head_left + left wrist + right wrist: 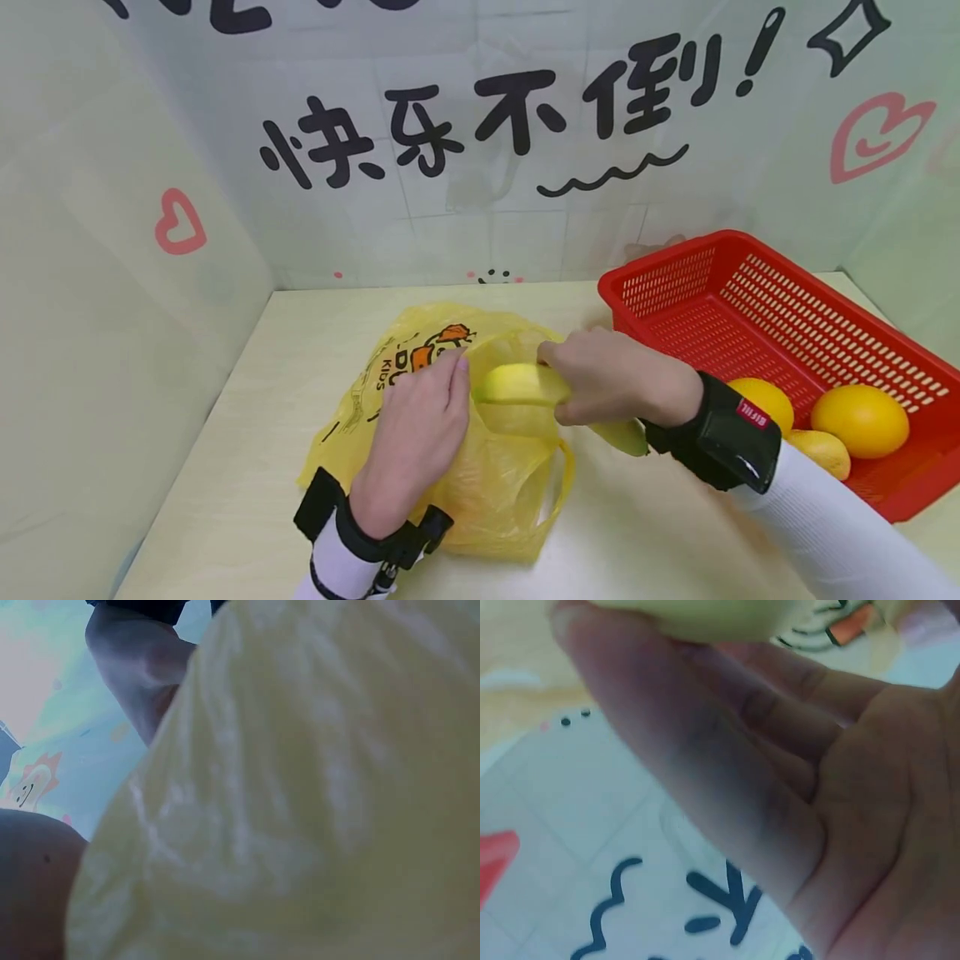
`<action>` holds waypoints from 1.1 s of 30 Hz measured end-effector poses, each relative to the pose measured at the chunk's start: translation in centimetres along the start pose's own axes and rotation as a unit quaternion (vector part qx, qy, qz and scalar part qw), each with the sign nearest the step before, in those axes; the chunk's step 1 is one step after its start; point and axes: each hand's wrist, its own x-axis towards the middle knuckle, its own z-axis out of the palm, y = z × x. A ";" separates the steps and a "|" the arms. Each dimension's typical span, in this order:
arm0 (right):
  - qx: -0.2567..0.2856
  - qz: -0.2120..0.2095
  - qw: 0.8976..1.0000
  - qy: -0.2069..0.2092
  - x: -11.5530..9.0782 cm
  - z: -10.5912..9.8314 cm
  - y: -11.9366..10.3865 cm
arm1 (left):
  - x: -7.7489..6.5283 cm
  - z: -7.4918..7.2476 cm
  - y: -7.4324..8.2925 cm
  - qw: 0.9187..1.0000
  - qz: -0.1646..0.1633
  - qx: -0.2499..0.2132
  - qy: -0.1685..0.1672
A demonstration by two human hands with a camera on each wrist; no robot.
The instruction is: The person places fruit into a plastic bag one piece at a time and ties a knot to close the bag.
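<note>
A yellow plastic bag with printed lettering and an orange cartoon lies on the table, its mouth turned up toward me. My left hand grips the bag's rim on the left side; in the left wrist view the bag's film fills most of the picture. With my right hand I hold a yellow banana by its middle, one end over the bag's opening and the greenish other end sticking out below the hand. The right wrist view shows the thumb and curled fingers at the banana's pale underside.
On the right stands a red slotted basket holding two round orange-yellow fruits and a smaller oblong yellow one. A wall sheet with black characters rises behind the pale table.
</note>
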 end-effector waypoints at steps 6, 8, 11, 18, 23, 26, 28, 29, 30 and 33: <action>-0.021 -0.035 0.999 0.011 2.4 1.6 -1.0 | 0.0 0.0 0.0 1.000 -0.006 0.003 0.000; -0.018 -0.050 0.998 0.015 3.1 2.0 -1.2 | -0.1 0.0 0.0 1.000 -0.008 0.003 -0.002; -0.010 -0.076 0.997 0.028 4.1 2.8 -1.4 | -0.1 0.0 0.0 1.000 -0.007 0.002 -0.003; 0.022 -0.090 0.993 0.077 6.5 4.9 -1.3 | -0.1 0.0 -0.1 1.000 -0.010 -0.001 -0.007; 0.031 -0.093 0.987 0.131 8.0 6.3 -1.1 | 0.0 0.0 -0.1 1.000 -0.009 -0.002 -0.008; 0.030 -0.089 0.986 0.139 8.8 6.8 -1.0 | 0.0 0.1 -0.1 1.000 -0.002 0.001 -0.001; 0.026 -0.077 0.987 0.135 9.3 6.9 -1.1 | 0.0 0.1 -0.1 1.000 0.002 0.004 0.004; 0.023 -0.071 0.988 0.136 9.5 6.9 -1.1 | 0.0 0.1 -0.1 1.000 0.004 0.005 0.006; 0.021 -0.061 0.989 0.135 9.7 6.9 -1.2 | 0.0 0.1 -0.1 1.000 0.005 0.005 0.008; 0.027 -0.033 0.991 0.127 10.3 6.9 -1.6 | 0.0 0.1 -0.1 1.000 0.004 0.005 0.012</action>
